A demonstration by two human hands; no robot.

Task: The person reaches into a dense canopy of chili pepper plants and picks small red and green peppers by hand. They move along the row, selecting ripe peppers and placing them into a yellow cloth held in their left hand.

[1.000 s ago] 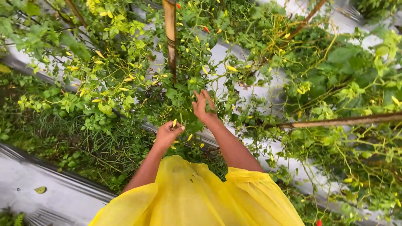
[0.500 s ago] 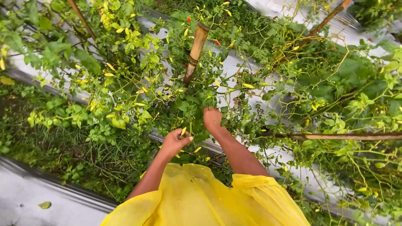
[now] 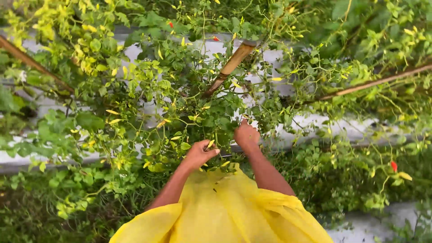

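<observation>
Currently the step in hand appears to be picking small chilli pods from a bushy pepper plant (image 3: 193, 94). The left hand (image 3: 198, 155) is closed in a pinch on 1 pale yellow chilli (image 3: 210, 144), thumb and fingers clamped near its stem end. The right hand (image 3: 246, 135) reaches farther into the foliage, fingers curled among leaves; whether it grips a pod or a stem cannot be determined. Both arms emerge from loose yellow sleeves (image 3: 225, 211) of smooth, slightly glossy fabric at the near edge. Judged from this posture, the next move calls for a short pull or twist at the stalk, with the branch steadied so thin stems do not tear. Materials: the pods are slender, tapered and waxy, mostly yellow, with 1 red pod (image 3: 394, 166) hanging at the right, well apart from the hands. Leaves are small, oval, matte green to yellow-green. A bamboo stake (image 3: 229, 67), cylindrical and tan with a cut end, leans through the far canopy. Silver-grey mulch sheeting (image 3: 315, 121) lies beneath the plants.
</observation>
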